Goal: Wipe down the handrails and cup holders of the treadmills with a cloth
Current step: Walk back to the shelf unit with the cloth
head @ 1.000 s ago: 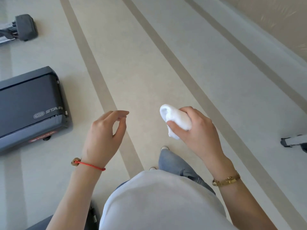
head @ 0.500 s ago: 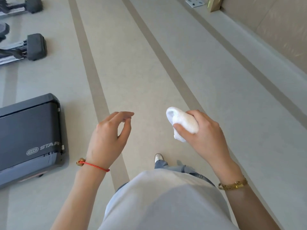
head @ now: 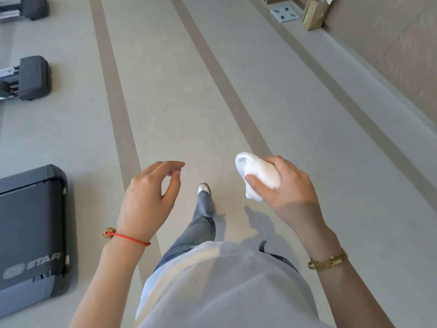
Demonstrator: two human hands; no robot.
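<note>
Striding mid-aisle, right hand point(head: 283, 185) grips the bunched white cloth point(head: 256, 176) loosely, left hand point(head: 151, 195) empty, fingers relaxed; the dark grey treadmill deck point(head: 30, 228) beside could trip a careless foot, or the cloth could slip

Gold bag point(head: 314, 14) beside wall point(head: 390, 43).

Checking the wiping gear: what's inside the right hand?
A bunched white cloth sits in the right hand; its ends poke out, the middle is covered by fingers.
</note>
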